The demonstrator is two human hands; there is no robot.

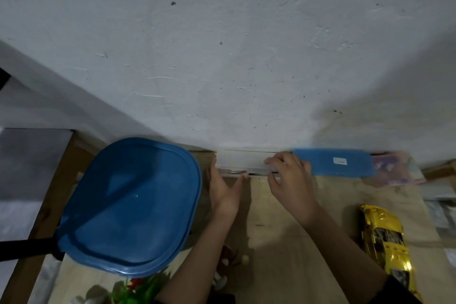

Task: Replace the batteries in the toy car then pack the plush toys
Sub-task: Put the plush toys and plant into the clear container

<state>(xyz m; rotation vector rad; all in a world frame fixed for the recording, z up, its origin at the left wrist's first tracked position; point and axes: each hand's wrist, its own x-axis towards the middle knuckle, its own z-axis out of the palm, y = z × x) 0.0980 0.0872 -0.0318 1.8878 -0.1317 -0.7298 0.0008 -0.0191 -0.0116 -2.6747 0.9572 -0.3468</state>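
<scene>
A shiny yellow toy car (385,244) lies on the wooden table (283,242) at the right. Against the wall stands a low clear plastic box (243,160) with a thin metal tool (237,172) lying in it. Its flat blue lid (340,163) sits shifted off to the right and looks blurred. My left hand (225,192) clasps the box's left end, thumb on the front rim. My right hand (290,183) curls over the lid's left edge at the box's middle. Plush toys (138,289) peek in at the bottom edge, partly hidden by my left arm.
A large tub with a blue lid (130,207) fills the table's left side, close to my left hand. A pinkish packet (397,170) lies behind the small lid at the wall. Grey bags (441,207) sit at the right edge. A black strap (27,249) crosses the lower left.
</scene>
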